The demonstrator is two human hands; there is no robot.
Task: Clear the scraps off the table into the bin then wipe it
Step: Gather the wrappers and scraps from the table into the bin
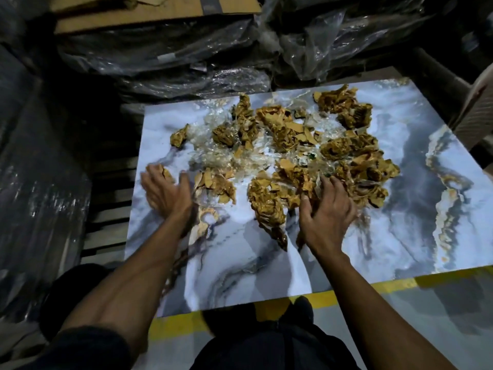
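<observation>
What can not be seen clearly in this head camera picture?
- Bin: not in the head view at all.
- Left hand: motion blur hides its finger pose.
- Crumpled brown tape scraps: the right hand covers some.
- Marble-patterned grey-white table top: right corner cut off by the frame edge.

The scraps (282,153) cover the middle of the table (426,161), crumpled brown tape and clear film lumped close together with few gaps. Bare tabletop lies right of the scraps, and in front of them toward the near edge. Plastic-wrapped bundles (165,57) crowd just behind the table's far edge, blocking there.
</observation>
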